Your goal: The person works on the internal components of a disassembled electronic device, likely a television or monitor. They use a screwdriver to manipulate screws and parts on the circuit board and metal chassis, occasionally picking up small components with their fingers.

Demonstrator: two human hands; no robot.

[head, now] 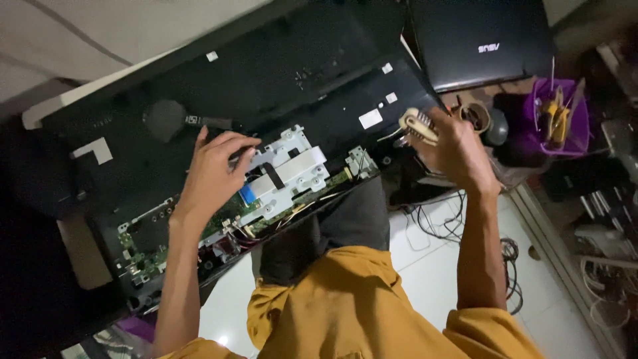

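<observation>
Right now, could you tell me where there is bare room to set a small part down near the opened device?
Free: the black back panel above the left hand, and the white floor tiles between the person's knee and the cables. Crowded: the green circuit board, the metal bracket under the left hand, and the purple tool basket area beside the right hand.

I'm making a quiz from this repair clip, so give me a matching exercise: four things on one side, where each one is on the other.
Things:
1. left hand
2. right hand
3. purple container
4. closed black laptop

Places:
A. top of the picture, right of centre
B. gripping a cream-handled tool
C. far right, tools standing in it
D. fingertips on the opened device's metal bracket

Pairs: 1-D, 2-B, 3-C, 4-A
</observation>
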